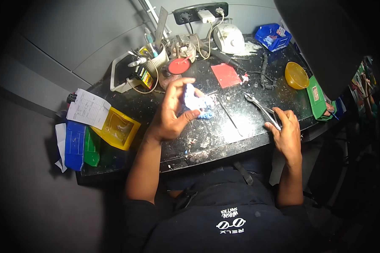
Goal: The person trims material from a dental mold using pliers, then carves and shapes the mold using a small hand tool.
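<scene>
My left hand (172, 116) is closed around a blue-and-white dental cast (197, 101), raised over the black workbench. The thumb presses the near edge while the fingers curl behind it. In my right hand (288, 131) are metal pliers (261, 108), gripped by the handles with the jaws pointing up and left. A thin metal hand tool (229, 116) lies on the bench between my two hands. Beyond it is a red wax sheet (226, 75).
At the left stand a yellow bin (128, 133), a blue bin (75, 145) and a clipped paper note (88, 109). A tool cup (157, 63) is at the back left. An orange bowl (297, 76) and green bin (317, 100) sit at the right. Debris dots the bench (190, 145).
</scene>
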`<state>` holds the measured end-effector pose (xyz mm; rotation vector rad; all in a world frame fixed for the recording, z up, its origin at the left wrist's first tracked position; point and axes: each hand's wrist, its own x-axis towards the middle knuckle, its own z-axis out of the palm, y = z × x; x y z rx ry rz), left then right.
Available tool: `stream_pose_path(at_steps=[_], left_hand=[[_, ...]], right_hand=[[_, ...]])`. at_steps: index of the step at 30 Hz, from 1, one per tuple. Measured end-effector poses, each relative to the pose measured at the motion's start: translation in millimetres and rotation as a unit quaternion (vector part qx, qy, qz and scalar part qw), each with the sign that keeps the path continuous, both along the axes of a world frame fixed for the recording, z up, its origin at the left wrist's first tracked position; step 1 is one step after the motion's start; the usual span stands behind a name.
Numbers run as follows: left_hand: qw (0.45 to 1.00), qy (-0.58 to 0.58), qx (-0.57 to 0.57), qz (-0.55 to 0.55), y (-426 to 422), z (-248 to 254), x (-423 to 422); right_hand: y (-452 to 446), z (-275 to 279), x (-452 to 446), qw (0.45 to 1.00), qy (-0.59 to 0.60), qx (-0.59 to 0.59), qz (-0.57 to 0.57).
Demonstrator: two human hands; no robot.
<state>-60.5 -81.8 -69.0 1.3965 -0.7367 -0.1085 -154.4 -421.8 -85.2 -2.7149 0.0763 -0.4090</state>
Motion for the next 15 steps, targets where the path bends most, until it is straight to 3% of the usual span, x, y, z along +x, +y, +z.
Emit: stream_pose_path(at_steps=[6,11,15], left_hand=[[0.99,-0.02,-0.104,0.09,11,13,8],[0.987,0.004,-0.123,0.098,16,14,8],[0.987,0.012,-0.125,0.098,19,10,10]], right_hand=[[-8,-7,6,1.0,0.015,-0.012,0.012],[3,1,12,0.998,-0.007,-0.063,0.019],[36,20,43,0.978,-0.103,-0.007,0.183]])
